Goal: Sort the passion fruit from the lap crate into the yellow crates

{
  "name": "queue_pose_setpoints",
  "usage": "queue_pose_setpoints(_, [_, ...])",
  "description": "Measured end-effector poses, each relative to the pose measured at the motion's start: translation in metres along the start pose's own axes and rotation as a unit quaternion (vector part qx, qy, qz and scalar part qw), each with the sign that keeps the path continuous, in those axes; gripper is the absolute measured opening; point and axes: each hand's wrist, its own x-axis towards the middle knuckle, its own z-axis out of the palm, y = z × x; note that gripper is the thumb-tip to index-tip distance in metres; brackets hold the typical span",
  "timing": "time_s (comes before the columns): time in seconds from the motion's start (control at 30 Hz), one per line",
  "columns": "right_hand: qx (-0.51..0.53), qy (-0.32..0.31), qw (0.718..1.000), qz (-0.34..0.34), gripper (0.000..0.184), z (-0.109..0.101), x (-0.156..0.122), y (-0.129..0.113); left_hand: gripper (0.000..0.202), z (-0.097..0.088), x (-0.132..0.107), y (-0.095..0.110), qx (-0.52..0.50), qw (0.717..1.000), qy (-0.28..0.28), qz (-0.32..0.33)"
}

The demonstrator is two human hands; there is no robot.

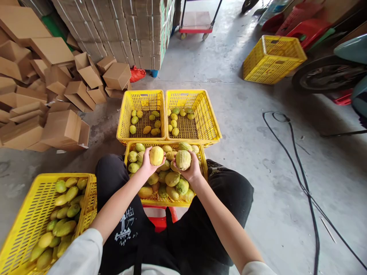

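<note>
My left hand (147,165) is closed round a smooth yellow fruit (156,156). In my right hand (194,170) is a paler, greenish-yellow fruit (183,160) with a ridged skin. Both are held side by side, apart from each other, above a yellow plastic crate (203,162) between my knees. That crate is full of similar yellow and green fruits (172,178), some rounder, some longer. Just beyond it stand two more yellow crates, the left one (122,118) and the right one (210,116), each with a scattering of fruits on its slatted bottom.
By my left leg, a yellow crate (25,214) holds many longer fruits. Cardboard boxes (61,128) lie heaped at left, before bundled flat cartons (140,34). A trolley (196,23), another yellow crate (272,61), a motorbike wheel (329,74) and a black cable (301,172) are farther off.
</note>
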Motion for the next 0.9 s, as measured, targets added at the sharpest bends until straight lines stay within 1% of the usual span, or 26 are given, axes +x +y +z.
queue_pose_setpoints(0.17, [-0.012, 0.031, 0.999, 0.010, 0.027, -0.005, 0.004, 0.005, 0.034, 0.000, 0.002, -0.003, 0.023, 1.000, 0.011, -0.008])
queue_pose_setpoints(0.27, [-0.011, 0.024, 1.000, -0.002, 0.027, 0.000, 0.001, 0.005, 0.033, -0.002, 0.003, -0.003, 0.010, 1.000, 0.000, -0.002])
queue_pose_setpoints(0.33, [-0.005, -0.002, 1.000, -0.017, 0.027, 0.004, -0.003, 0.004, 0.032, -0.003, 0.003, -0.003, -0.013, 1.000, -0.021, 0.008])
queue_pose_setpoints(0.43, [0.018, -0.075, 0.996, -0.035, 0.030, 0.010, -0.009, 0.000, 0.032, -0.004, 0.001, -0.001, -0.046, 0.997, -0.057, 0.026])
queue_pose_setpoints(0.5, [0.031, -0.124, 0.991, -0.037, 0.033, 0.011, -0.012, -0.003, 0.032, -0.003, -0.001, 0.000, -0.053, 0.995, -0.078, 0.036])
queue_pose_setpoints(0.57, [0.030, -0.147, 0.988, -0.031, 0.034, 0.011, -0.016, -0.006, 0.034, 0.000, -0.004, 0.001, -0.054, 0.993, -0.097, 0.045])
queue_pose_setpoints(0.73, [0.025, -0.158, 0.987, -0.032, 0.032, 0.011, -0.020, -0.006, 0.041, 0.004, -0.011, 0.001, -0.041, 0.989, -0.135, 0.053])
queue_pose_setpoints(0.9, [0.007, -0.140, 0.989, -0.041, 0.025, 0.012, -0.015, -0.001, 0.036, 0.001, -0.007, -0.003, 0.029, 0.985, -0.166, 0.047])
